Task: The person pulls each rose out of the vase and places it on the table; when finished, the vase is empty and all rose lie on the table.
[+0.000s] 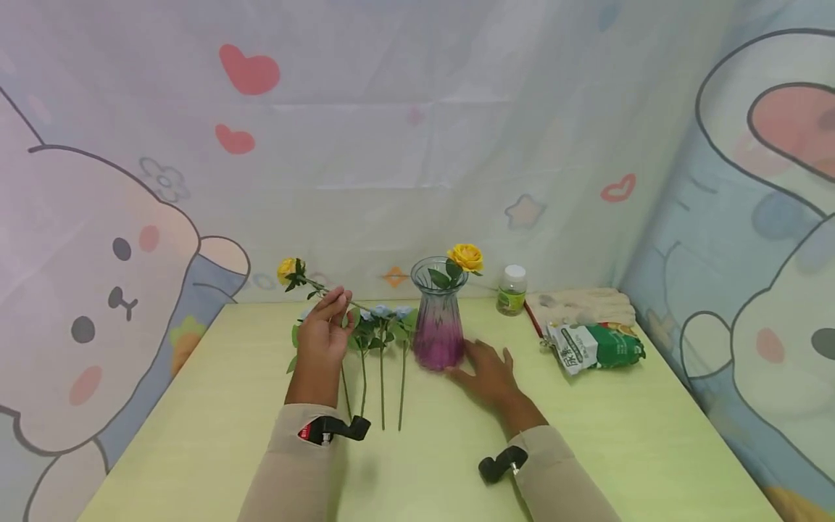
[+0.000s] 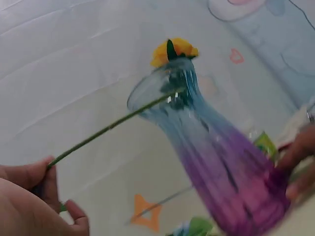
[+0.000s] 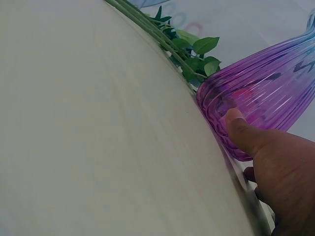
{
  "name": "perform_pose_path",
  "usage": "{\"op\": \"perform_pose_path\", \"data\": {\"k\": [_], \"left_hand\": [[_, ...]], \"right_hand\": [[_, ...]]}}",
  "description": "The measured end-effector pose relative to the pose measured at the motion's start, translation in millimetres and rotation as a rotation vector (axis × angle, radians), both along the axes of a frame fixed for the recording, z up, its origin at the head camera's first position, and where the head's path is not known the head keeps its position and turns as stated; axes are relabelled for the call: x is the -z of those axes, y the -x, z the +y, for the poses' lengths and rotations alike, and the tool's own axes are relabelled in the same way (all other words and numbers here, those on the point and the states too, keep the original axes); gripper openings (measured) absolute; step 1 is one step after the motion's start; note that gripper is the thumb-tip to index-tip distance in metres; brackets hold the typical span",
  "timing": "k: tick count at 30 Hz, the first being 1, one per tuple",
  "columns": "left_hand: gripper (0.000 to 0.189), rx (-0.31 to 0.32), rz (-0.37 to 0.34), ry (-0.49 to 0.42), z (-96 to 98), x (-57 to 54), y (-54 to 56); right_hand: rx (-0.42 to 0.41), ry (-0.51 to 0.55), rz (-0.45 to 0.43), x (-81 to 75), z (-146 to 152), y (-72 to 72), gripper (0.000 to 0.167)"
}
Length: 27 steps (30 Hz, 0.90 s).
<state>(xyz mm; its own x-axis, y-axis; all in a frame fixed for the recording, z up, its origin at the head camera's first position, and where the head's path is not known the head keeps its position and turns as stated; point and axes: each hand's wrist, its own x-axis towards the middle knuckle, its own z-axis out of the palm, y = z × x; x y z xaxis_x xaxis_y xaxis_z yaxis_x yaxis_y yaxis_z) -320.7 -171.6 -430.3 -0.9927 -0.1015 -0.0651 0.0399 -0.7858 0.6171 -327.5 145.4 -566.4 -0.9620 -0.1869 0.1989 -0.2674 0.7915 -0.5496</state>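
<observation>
My left hand (image 1: 324,339) pinches the thin green stem of a yellow rose (image 1: 289,271) between thumb and fingers. The bloom points up and to the left, and the stem's end reaches toward the vase. A glass vase (image 1: 438,326), blue at the rim and purple at the base, stands upright on the table. Another yellow rose (image 1: 466,257) rests in the vase, its bloom above the rim. My right hand (image 1: 488,373) holds the vase's base at its right side, with the thumb (image 3: 238,129) against the purple glass; some fingers are hidden.
Several blue flowers (image 1: 381,312) with long stems lie on the table left of the vase. Behind and to the right stand a white-capped jar (image 1: 512,291), a red pen (image 1: 533,319), pale gloves (image 1: 580,304) and a green-white packet (image 1: 596,348). A patterned cloth (image 1: 391,145) hangs behind.
</observation>
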Motion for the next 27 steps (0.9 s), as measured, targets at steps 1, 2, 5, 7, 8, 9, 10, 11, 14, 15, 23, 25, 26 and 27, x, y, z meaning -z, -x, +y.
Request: {"op": "perform_pose_path", "data": {"k": [1,2,5,7,8,9,10,11,14,15,23,25,26,27], "left_hand": [[0.03,0.046,0.001,0.092,-7.8,2.6,-1.0],[0.03,0.091,0.005,0.19,-16.5,5.7,-2.0],[0.025,0.202,0.032,0.504,-49.0,17.0,-6.4],[0.023,0.229,0.027,0.675,-72.0,22.7,-8.9],[0.024,0.231,0.027,0.754,-82.6,24.6,-9.8],[0.025,0.226,0.017,0.823,-92.4,25.7,-10.5],[0.028,0.212,0.001,0.887,-101.0,26.5,-10.3],[0.032,0.2,-0.017,0.946,-109.0,26.8,-10.2],[0.037,0.144,-0.085,1.113,-125.5,29.1,-7.0],[0.038,0.126,-0.114,1.157,-128.3,30.3,-5.8],[0.035,0.012,-0.234,1.319,-134.5,48.4,0.2],[0.036,0.007,-0.243,1.349,-137.0,55.2,1.3],[0.036,0.005,-0.25,1.364,-138.5,59.2,1.6],[0.037,0.007,-0.258,1.381,-140.3,63.8,1.7]], "right_hand": [[-0.003,-0.003,0.0,0.6,-0.3,0.1,0.079],[-0.006,-0.006,0.002,1.4,-0.7,0.2,0.079],[-0.01,-0.018,0.003,3.8,-1.6,-0.3,0.078],[-0.01,-0.021,0.007,4.1,-1.9,-0.9,0.077],[-0.008,-0.023,0.009,3.7,-1.9,-1.0,0.077],[-0.007,-0.022,0.009,2.7,-1.9,-1.3,0.077],[-0.007,-0.02,0.009,1.2,-1.9,-1.5,0.077],[-0.007,-0.02,0.009,-0.1,-1.7,-1.6,0.077],[-0.006,-0.025,0.003,-2.5,-0.8,-1.1,0.077],[-0.006,-0.028,0.0,-2.7,0.1,-0.9,0.077],[-0.01,-0.025,-0.017,0.9,2.2,3.0,0.08],[-0.007,-0.028,-0.017,0.4,1.3,2.7,0.079],[-0.006,-0.03,-0.018,0.0,0.9,2.4,0.079],[-0.006,-0.032,-0.014,-0.3,0.3,2.0,0.079]]}}
